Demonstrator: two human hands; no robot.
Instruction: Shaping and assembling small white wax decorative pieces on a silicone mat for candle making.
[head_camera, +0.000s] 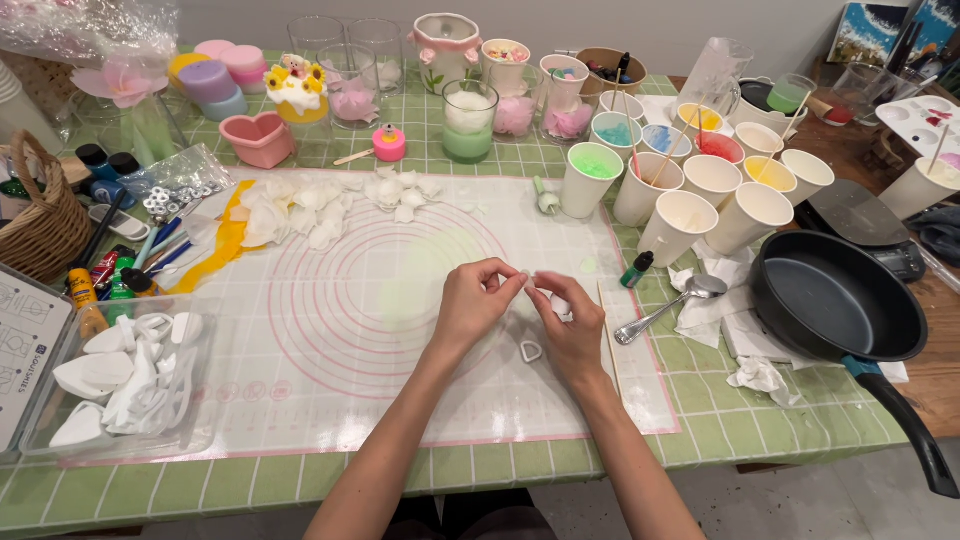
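Both my hands meet over the white silicone mat (330, 330) with pink circles. My left hand (474, 298) pinches a small white wax petal (528, 274) at its fingertips. My right hand (570, 322) grips the same small white piece from the other side, fingers curled. A small white teardrop cutter (531, 350) lies on the mat just below my hands. A thin wooden stick (607, 335) lies right of my right hand. White petals (300, 210) are piled at the mat's far edge.
Several paper cups (700, 190) with coloured wax stand at the back right. A black pan (835, 300) and a spoon (665, 305) sit on the right. A clear box of white cutters (130, 375) is at left, beside a wicker basket (40, 220). Jars and candles line the back.
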